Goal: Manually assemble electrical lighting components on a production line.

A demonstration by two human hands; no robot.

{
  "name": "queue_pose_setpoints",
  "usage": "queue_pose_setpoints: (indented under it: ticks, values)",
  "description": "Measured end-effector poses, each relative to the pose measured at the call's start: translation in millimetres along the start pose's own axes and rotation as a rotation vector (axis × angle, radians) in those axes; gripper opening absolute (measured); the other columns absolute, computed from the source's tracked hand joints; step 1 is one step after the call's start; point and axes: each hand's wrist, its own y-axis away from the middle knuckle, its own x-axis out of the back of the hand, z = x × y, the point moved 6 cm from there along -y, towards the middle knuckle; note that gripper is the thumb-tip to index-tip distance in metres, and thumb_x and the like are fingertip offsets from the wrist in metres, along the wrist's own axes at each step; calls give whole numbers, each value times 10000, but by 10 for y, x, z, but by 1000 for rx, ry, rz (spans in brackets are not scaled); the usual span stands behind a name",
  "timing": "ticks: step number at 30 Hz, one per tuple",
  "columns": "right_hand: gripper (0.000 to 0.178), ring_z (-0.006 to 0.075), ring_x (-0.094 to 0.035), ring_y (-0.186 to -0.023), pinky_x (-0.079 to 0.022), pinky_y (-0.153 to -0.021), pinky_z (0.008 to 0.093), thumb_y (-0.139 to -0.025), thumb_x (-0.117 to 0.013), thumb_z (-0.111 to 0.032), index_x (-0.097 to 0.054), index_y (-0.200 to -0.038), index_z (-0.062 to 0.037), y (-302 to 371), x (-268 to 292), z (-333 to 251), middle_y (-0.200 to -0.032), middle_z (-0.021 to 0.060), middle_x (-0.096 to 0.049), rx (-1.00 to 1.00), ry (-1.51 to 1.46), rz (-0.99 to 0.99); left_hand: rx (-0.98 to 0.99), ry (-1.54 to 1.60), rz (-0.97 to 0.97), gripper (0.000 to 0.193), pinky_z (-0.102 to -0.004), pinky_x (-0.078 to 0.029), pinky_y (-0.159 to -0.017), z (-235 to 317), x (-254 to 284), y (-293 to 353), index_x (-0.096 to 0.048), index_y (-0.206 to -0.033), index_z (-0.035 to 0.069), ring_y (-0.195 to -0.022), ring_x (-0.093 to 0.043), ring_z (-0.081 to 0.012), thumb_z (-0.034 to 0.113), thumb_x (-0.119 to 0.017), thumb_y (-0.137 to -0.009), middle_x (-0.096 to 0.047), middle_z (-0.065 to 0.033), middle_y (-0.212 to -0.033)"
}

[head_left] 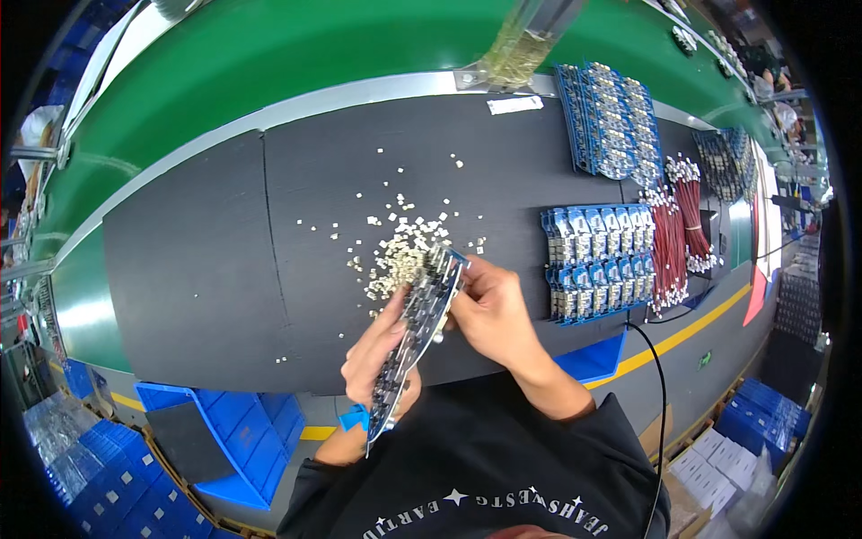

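Note:
A circuit board panel [415,337] stands tilted on edge between my hands, its dark components facing left. My left hand [370,359] grips it from the left side, fingers against its face; a blue band is around that wrist. At the panel's upper right edge, the fingers of my right hand [489,310] are closed and touch the board. Whether they also pinch a small part is hidden. Just beyond the panel lies a loose heap of small white connectors [400,256], with single ones scattered around it on the black mat [197,269].
Stacked blue circuit boards [600,260] stand at the right, with more board panels [611,121] behind them. Bundles of red wires [666,251] lie beside these. Blue bins [238,440] are below the table's left edge. A black cable [663,395] hangs at the right.

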Motion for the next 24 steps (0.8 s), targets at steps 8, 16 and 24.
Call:
queue_pose_setpoints:
  ticks: [8,16,24]
  values:
    - [127,74,-577,-586,-469,-524,202,-894,-612,-89,-606,-933,32,-5,-75,-76,-733,45,-632,97,-16,-46,345,-76,88,273,-304,-472,-823,-198,201,66,-565,-1039,-90,-906,-621,-209,14,-677,-812,-639,-164,-1027]
    - [156,60,-574,-611,-476,-548,199,-911,-593,-119,-608,-927,35,-106,-214,-51,-744,39,-629,-4,-123,-148,130,-131,36,172,-310,-519,-685,-91,121,-7,-612,-992,-68,-781,-668,-240,-16,-627,-829,-667,-208,-921]
    - [192,52,-564,-626,-465,-544,204,-900,-616,-140,-584,-967,37,27,-182,-164,-738,28,-611,197,-131,-65,164,-85,-38,204,-312,-478,-774,-231,115,37,-589,-1048,-81,-874,-634,-218,25,-594,-874,-660,-172,-964]
